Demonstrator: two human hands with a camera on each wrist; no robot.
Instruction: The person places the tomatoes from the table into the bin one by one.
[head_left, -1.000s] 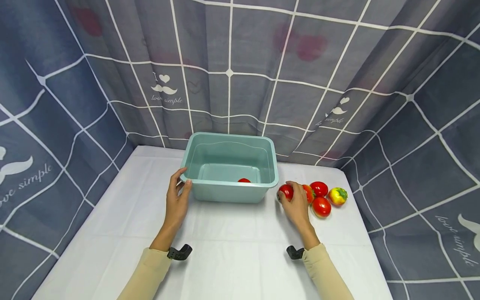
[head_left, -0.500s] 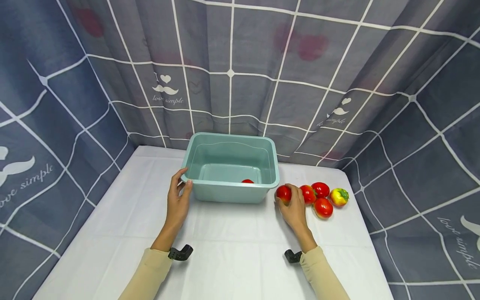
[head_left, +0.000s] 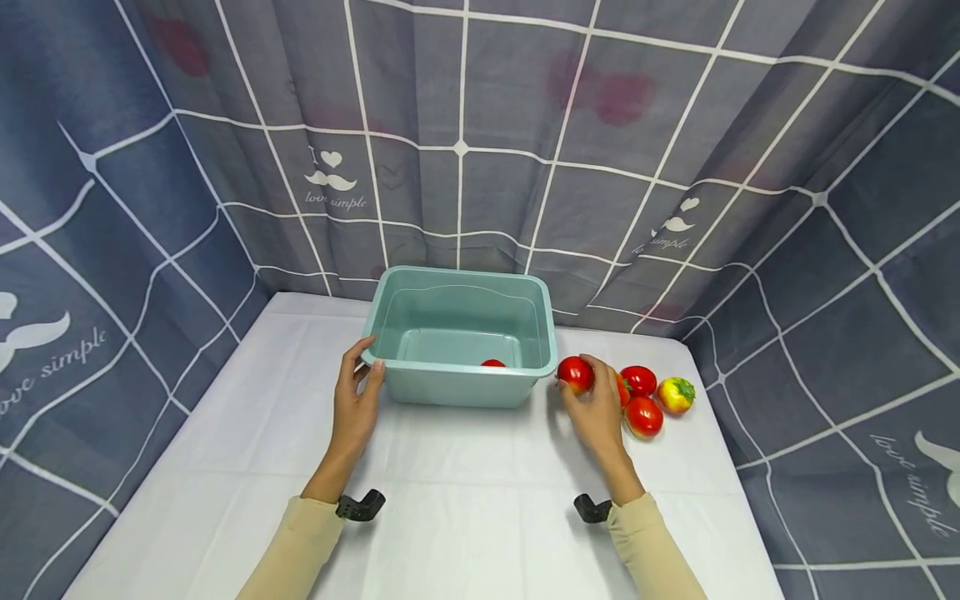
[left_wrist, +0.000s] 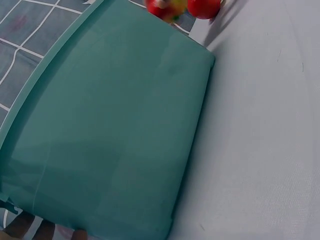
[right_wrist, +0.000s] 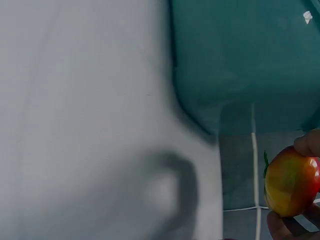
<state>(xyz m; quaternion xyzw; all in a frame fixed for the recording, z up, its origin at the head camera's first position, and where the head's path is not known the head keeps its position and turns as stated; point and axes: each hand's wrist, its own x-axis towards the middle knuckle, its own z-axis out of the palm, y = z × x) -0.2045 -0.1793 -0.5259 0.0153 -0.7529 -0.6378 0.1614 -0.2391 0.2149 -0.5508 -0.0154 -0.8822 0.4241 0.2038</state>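
My left hand (head_left: 355, 404) grips the front left corner of a teal plastic bin (head_left: 457, 385), thumb on the front wall and fingers along the left side. In the left wrist view its fingertips (left_wrist: 44, 230) show at the bin's edge. My right hand (head_left: 596, 410) holds a red tomato (head_left: 575, 374) just right of the bin, above the table. The right wrist view shows this tomato's yellow-orange underside and green calyx, pinched between thumb and fingers. Inside the bin, part of a red item (head_left: 492, 363) shows over the front rim; the rest is hidden.
Right of my right hand lie two red tomatoes (head_left: 643, 417), (head_left: 638, 381) and a yellow-red pepper (head_left: 677, 394) with a green top. Another red-orange one (head_left: 623, 389) is partly hidden behind the hand. A white cloth covers the table (head_left: 465, 517); grey checked curtains (head_left: 495, 192) enclose it.
The right hand first shifts the tomato slightly left and nearer, then lifts it and turns it slightly to the right. The left hand and the bin stay in place.
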